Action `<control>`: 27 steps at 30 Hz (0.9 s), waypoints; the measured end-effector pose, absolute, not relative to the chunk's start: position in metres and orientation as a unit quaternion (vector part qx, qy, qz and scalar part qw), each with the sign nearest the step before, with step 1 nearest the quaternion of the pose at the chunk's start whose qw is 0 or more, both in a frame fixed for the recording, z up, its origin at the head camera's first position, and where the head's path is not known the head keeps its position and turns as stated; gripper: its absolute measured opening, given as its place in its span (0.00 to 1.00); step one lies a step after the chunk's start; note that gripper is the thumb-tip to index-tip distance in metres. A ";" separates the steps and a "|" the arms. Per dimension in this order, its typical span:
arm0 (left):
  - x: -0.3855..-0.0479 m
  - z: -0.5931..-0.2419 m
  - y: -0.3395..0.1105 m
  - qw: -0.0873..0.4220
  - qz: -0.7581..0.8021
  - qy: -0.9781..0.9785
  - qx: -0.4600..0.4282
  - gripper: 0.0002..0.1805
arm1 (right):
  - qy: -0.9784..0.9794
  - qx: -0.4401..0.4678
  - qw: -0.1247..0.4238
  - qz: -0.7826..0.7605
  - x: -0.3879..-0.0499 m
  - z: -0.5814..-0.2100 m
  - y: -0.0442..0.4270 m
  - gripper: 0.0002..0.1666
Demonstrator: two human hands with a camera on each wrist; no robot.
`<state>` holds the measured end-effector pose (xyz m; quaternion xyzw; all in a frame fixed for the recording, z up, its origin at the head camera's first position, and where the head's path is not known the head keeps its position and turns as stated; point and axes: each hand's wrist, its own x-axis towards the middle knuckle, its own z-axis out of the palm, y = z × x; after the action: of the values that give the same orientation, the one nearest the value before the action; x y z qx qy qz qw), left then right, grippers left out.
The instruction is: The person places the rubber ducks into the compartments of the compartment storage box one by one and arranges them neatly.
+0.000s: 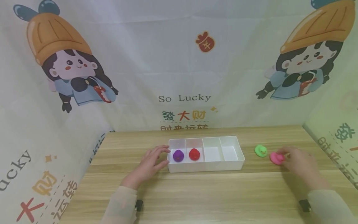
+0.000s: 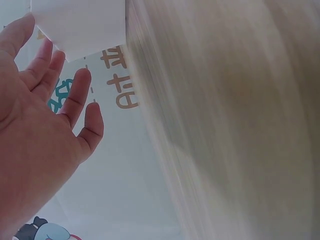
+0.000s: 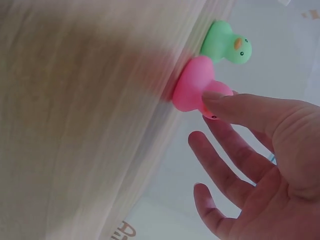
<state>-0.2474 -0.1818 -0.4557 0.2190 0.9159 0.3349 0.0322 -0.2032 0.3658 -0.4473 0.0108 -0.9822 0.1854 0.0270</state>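
At the right of the table, my right hand [image 1: 300, 163] pinches the head of a pink rubber duck [image 3: 194, 86] between thumb and forefinger; the other fingers are spread loosely. The duck sits on the wood. Just beside it stands a green rubber duck [image 1: 260, 151]. My left hand [image 1: 149, 163] rests its fingertips against the left end of a white divided tray [image 1: 205, 166], thumb and fingers apart. In the tray's leftmost compartment lies a purple toy [image 1: 178, 156], and a red toy [image 1: 194, 154] occupies the one beside it.
The tray's two right compartments hold nothing. A pale wooden table [image 1: 195, 193] carries everything. Printed cloth [image 1: 179, 68] hangs behind it and along both sides, close to the table's edges.
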 end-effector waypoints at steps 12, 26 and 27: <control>-0.249 -0.459 -0.180 0.018 0.331 0.915 0.228 0.22 | -0.982 0.016 0.031 0.185 -0.202 -0.449 0.365 0.23; -0.249 -0.459 -0.181 0.017 0.331 0.916 0.227 0.21 | -0.976 -0.004 0.016 0.217 -0.202 -0.443 0.363 0.34; -0.249 -0.459 -0.181 0.016 0.331 0.916 0.227 0.21 | -0.976 -0.005 0.016 0.218 -0.202 -0.442 0.363 0.34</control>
<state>-0.2491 -0.1810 -0.4593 0.2273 0.9158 0.3307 0.0162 -0.2017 0.3626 -0.4424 -0.0051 -0.9758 0.2178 0.0165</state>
